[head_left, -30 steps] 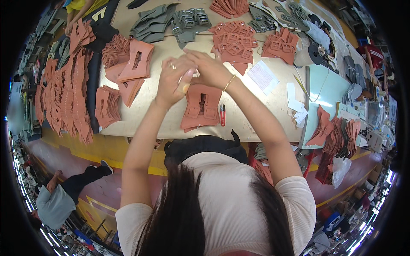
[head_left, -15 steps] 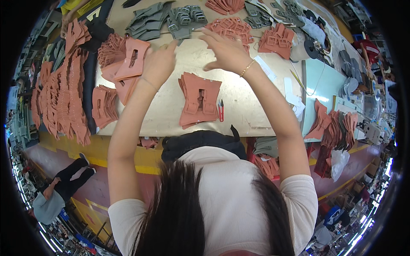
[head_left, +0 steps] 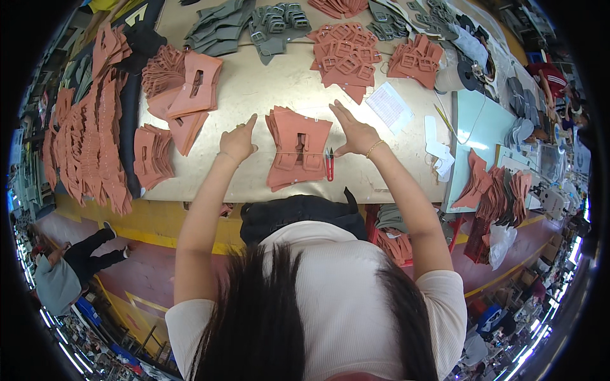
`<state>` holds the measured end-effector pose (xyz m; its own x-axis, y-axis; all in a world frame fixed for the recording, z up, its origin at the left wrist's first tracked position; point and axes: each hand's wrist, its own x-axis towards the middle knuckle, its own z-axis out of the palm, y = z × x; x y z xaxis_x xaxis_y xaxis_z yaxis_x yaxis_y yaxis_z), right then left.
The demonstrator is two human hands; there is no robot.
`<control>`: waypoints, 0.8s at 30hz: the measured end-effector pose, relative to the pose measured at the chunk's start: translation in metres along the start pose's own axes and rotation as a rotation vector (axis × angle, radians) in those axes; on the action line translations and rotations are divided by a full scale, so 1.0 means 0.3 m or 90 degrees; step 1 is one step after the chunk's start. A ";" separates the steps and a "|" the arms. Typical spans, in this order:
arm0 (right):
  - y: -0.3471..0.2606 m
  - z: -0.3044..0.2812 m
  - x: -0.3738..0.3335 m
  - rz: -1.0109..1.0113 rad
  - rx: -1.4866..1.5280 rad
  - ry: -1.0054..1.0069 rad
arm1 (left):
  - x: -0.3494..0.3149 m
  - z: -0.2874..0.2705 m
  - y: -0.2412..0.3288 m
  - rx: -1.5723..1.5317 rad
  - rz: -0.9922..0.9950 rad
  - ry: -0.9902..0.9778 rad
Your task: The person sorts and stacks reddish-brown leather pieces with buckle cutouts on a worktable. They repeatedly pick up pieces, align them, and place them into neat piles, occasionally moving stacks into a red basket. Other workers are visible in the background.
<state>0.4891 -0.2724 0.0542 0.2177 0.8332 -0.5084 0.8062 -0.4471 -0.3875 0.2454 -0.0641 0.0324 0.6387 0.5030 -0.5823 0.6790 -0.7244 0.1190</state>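
Note:
A stack of salmon-coloured cut shoe pieces (head_left: 298, 132), slotted and buckled, lies on the table in front of me. Across its middle runs a thin pale band or thread; whether it reaches my fingers I cannot tell. My left hand (head_left: 237, 141) is just left of the stack, index finger stretched forward and thumb apart. To the right, my right hand (head_left: 358, 134) has its fingers spread, the thumb close to a pair of red-handled thread snips (head_left: 330, 167). Neither hand appears to grip a piece.
More salmon piles (head_left: 152, 157) and a long heap (head_left: 89, 146) lie at left. Grey buckled pieces (head_left: 277, 26) and salmon buckled ones (head_left: 346, 54) are farther back. A paper sheet (head_left: 389, 108), a thread cone (head_left: 452, 77) and a pale green board (head_left: 476, 120) sit at right.
Both hands have come back toward me from the far side, now flanking the stack. The thin band or thread now shows across it. The person at lower left has shifted leftward.

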 end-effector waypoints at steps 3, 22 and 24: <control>0.033 0.058 0.056 -0.026 0.031 -0.010 | 0.055 0.077 0.005 -0.043 -0.046 -0.011; 0.070 0.397 0.208 -0.043 0.408 0.143 | 0.143 0.315 0.172 -1.176 -0.354 -0.122; 0.060 0.386 0.202 -0.037 0.457 0.138 | 0.138 0.297 0.201 -1.231 -0.306 -0.123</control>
<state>0.4532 -0.2677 -0.0726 0.3500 0.8737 -0.3378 0.2784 -0.4413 -0.8531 0.2805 -0.1288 -0.0562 0.3691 0.3208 -0.8723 0.2548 0.8676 0.4270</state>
